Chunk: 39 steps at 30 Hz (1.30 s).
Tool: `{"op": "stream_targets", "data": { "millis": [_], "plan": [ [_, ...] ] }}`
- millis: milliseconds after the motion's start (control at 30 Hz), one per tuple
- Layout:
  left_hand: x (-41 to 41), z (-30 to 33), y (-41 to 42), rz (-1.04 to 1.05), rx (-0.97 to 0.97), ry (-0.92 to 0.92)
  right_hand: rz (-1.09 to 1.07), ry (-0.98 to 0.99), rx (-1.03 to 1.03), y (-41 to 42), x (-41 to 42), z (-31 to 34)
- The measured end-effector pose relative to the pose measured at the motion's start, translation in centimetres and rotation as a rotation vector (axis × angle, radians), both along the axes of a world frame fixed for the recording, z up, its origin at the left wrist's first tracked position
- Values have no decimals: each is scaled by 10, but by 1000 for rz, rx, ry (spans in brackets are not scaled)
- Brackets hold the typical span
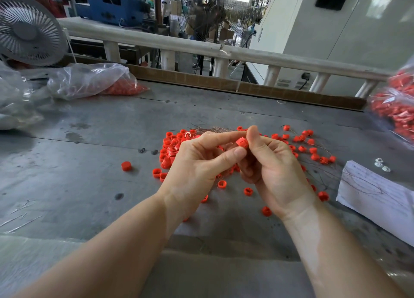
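I hold one red cap (242,142) between both hands, above the bench (89,141) and over the middle of the scattered caps. My left grip (197,161) is narrow: the thumb comes from below and the index finger from above, and they pinch the cap on its left side. My right grip (273,163) is closed too. Its thumb presses on the right side of the same cap, and the other fingers are curled under it. I cannot tell if those curled fingers hold something more.

The cap is lifted from the bench and shows its slotted face toward me. Just behind my hands lies a bundle of thin copper wires (212,129). To the left of it is a pile of red caps (172,147), and many loose ones lie around, some with wire already in them. A sheet of paper (376,192) lies on the bench to my right, near the loose caps.
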<state>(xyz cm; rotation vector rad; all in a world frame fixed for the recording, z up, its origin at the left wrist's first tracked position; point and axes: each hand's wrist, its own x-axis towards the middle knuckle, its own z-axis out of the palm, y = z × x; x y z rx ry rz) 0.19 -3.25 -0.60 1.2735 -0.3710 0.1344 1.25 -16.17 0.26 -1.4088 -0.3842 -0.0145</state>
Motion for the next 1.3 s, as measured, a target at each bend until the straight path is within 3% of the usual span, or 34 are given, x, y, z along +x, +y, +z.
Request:
{"op": "stream_targets", "data": {
  "millis": [400, 767, 1000, 1300],
  "plan": [
    [2, 1, 3, 141, 25, -23, -361, -233, -198, -5, 1, 1],
    [3, 0, 5, 262, 91, -65, -163, -287, -144, -3, -2, 5],
    [3, -1, 6, 231, 140, -124, -179, -263, -149, -4, -2, 4],
    [2, -2, 8, 160, 98, -167, -116, -368, -178, -7, -2, 5]
  ]
}}
